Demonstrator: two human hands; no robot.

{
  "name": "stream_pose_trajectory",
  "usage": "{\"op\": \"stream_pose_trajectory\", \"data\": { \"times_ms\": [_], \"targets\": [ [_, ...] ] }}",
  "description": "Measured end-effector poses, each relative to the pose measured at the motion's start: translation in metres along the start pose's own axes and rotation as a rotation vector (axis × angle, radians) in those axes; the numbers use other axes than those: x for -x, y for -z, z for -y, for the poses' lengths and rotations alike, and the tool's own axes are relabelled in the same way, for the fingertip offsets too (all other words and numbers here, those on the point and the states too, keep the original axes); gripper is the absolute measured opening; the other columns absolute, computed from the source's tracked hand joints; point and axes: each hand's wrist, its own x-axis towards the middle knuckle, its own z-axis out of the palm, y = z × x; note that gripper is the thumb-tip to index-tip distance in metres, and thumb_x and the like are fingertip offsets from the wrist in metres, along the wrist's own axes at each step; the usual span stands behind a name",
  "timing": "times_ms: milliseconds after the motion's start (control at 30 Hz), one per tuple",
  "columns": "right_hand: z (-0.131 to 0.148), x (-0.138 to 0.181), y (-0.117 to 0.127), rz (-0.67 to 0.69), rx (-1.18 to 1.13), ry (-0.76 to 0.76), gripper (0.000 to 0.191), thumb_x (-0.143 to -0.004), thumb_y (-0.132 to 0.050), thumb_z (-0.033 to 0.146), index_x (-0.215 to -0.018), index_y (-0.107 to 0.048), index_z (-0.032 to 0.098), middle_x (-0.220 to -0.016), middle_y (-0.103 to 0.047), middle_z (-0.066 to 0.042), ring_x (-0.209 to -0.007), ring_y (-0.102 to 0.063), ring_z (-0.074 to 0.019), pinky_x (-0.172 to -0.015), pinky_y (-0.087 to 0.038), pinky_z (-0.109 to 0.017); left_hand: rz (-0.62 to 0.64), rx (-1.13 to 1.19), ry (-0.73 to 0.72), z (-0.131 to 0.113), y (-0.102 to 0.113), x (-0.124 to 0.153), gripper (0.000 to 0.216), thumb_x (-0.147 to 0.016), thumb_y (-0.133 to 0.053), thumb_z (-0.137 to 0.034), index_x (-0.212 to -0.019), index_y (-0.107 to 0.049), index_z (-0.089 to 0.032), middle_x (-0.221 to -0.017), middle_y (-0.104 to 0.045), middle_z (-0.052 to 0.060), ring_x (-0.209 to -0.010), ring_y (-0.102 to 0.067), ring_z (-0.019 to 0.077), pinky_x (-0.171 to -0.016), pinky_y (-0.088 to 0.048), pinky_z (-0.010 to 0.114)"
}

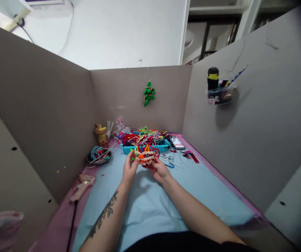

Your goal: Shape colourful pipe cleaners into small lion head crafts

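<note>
Between my two hands, above the blue table cover, is a small craft piece of twisted pipe cleaners in cream, orange, red and green. My left hand grips its left side, thumb in front. The fingers of my right hand pinch its lower right edge. Just behind it stands a blue tray heaped with loose pipe cleaners in many colours. Scissors lie on the cover to the right of the piece, close to a bent blue pipe cleaner.
A pink glue gun with a black cord lies at the left. Near it are a dark bowl of pipe cleaners and a yellow-brown container. A phone-like item sits at the back right. Grey partitions enclose the table.
</note>
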Motion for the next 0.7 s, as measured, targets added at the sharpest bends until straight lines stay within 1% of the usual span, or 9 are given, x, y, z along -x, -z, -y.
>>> {"op": "stream_pose_trajectory", "data": {
  "times_ms": [67, 167, 233, 300, 467, 600, 700],
  "targets": [
    [-0.005, 0.001, -0.002, -0.030, 0.125, 0.067, 0.023, -0.061, -0.073, 0.024, -0.081, -0.062, 0.018, -0.081, -0.068, 0.000, -0.075, -0.062, -0.0155, -0.074, -0.049, -0.030, 0.018, 0.016, 0.049, 0.004, 0.000, 0.000, 0.059, -0.072, -0.067, -0.039, -0.124, -0.049, -0.019, -0.126, -0.052, 0.012, -0.113, -0.051, 0.0262, -0.095, -0.042, 0.040],
    [-0.008, 0.004, -0.005, -0.027, 0.342, 0.170, 0.019, -0.066, -0.068, 0.030, -0.080, -0.063, 0.018, -0.078, -0.067, 0.000, -0.074, -0.060, -0.0146, -0.074, -0.047, -0.028, 0.036, 0.048, 0.150, 0.005, -0.002, 0.000, 0.073, -0.064, -0.074, -0.034, -0.128, -0.044, -0.019, -0.123, -0.055, 0.013, -0.107, -0.056, 0.0263, -0.092, -0.044, 0.041],
    [-0.008, 0.006, -0.006, -0.005, 0.453, 0.207, 0.018, -0.068, -0.066, 0.030, -0.081, -0.064, 0.018, -0.078, -0.066, 0.000, -0.073, -0.059, -0.0146, -0.074, -0.046, -0.027, 0.020, 0.048, 0.191, 0.004, -0.004, 0.000, 0.078, -0.061, -0.076, -0.031, -0.130, -0.042, -0.019, -0.124, -0.055, 0.014, -0.106, -0.057, 0.0267, -0.092, -0.045, 0.041],
    [-0.007, 0.008, -0.007, 0.014, 0.511, 0.217, 0.015, -0.069, -0.065, 0.029, -0.079, -0.064, 0.019, -0.077, -0.066, 0.001, -0.072, -0.058, -0.0148, -0.072, -0.045, -0.027, 0.008, 0.045, 0.198, 0.001, -0.005, 0.000, 0.078, -0.060, -0.077, -0.029, -0.129, -0.042, -0.019, -0.125, -0.053, 0.014, -0.109, -0.055, 0.0268, -0.093, -0.044, 0.041],
    [-0.008, 0.009, -0.008, 0.035, 0.516, 0.212, 0.012, -0.071, -0.063, 0.028, -0.080, -0.064, 0.020, -0.079, -0.066, 0.000, -0.075, -0.059, -0.0159, -0.074, -0.045, -0.028, 0.008, 0.048, 0.153, -0.003, -0.004, 0.000, 0.074, -0.059, -0.077, -0.026, -0.124, -0.043, -0.022, -0.130, -0.048, 0.014, -0.116, -0.050, 0.0265, -0.097, -0.040, 0.038],
    [-0.011, 0.008, -0.008, -0.010, 0.437, 0.205, 0.018, -0.070, -0.064, 0.030, -0.084, -0.063, 0.019, -0.082, -0.067, -0.001, -0.077, -0.059, -0.0160, -0.075, -0.046, -0.028, 0.014, 0.024, 0.112, 0.000, -0.005, 0.000, 0.074, -0.061, -0.075, -0.025, -0.126, -0.039, -0.022, -0.134, -0.041, 0.014, -0.120, -0.045, 0.0262, -0.097, -0.039, 0.037],
    [-0.013, 0.008, -0.008, -0.029, 0.395, 0.199, 0.019, -0.070, -0.065, 0.031, -0.083, -0.063, 0.018, -0.081, -0.066, -0.001, -0.076, -0.059, -0.0151, -0.074, -0.046, -0.027, 0.036, 0.023, 0.096, 0.001, -0.007, 0.000, 0.072, -0.064, -0.074, -0.025, -0.126, -0.039, -0.022, -0.132, -0.042, 0.013, -0.119, -0.046, 0.0253, -0.097, -0.039, 0.037]
  ]
}}
